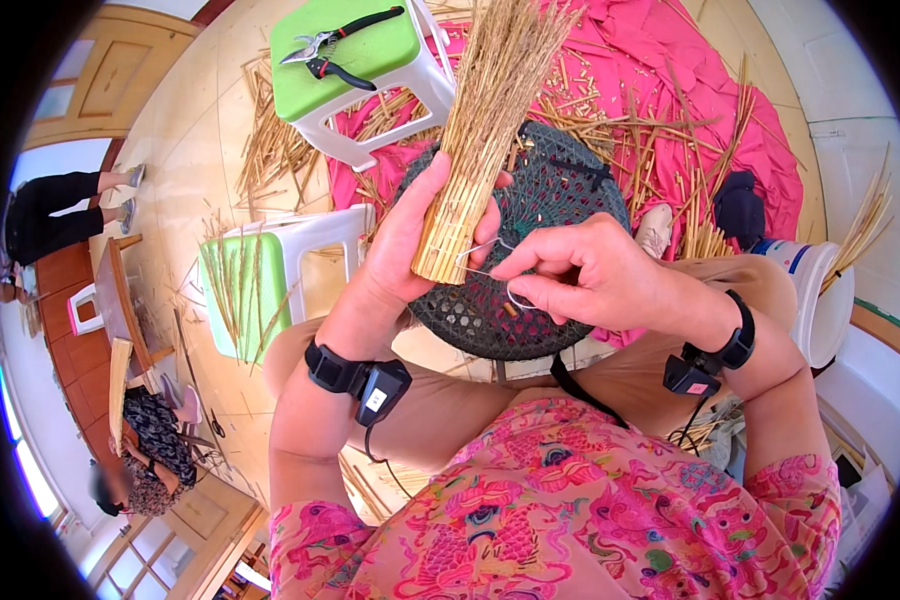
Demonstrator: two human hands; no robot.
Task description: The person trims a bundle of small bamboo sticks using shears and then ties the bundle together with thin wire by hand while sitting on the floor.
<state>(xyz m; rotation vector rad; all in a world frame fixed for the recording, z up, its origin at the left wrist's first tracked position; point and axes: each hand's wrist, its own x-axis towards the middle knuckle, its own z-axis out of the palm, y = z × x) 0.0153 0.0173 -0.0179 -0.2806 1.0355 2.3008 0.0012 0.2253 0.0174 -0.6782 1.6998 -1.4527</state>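
Near: right hand (580, 270) sits just above the lap, fingers curled in tight, pinching a thin pale wire (500, 285) that loops from the fingertips over to the bundle base. Black wrist device w/ cable on each wrist.

Left hand (410, 240) is wrapped round the lower end of the straw bundle (480, 130), thumb across the front, fingers behind; closed firm on it. Bundle stands roughly upright over the knees, cut butt ends down, feathery tips fanned up & away.

Handling, as a guess: bundle is light, dry, stiff along the stalks but brittle; loose stems prob slip out if grip eases. Best hold is low, near the even cut ends where stalks pack tight, not the wispy top. Wire looks thin & springy, easy to lose from a pinch.

Behind the hands: dark round woven mat (560, 200). Farther: green-topped white stool (240, 280) w/ stalks on it at left, a second stool (360, 60) carrying black-handled pruning shears (335, 45). Pink cloth (670, 90) on the floor, littered w/ cut straw. White bucket (820, 290) at right.
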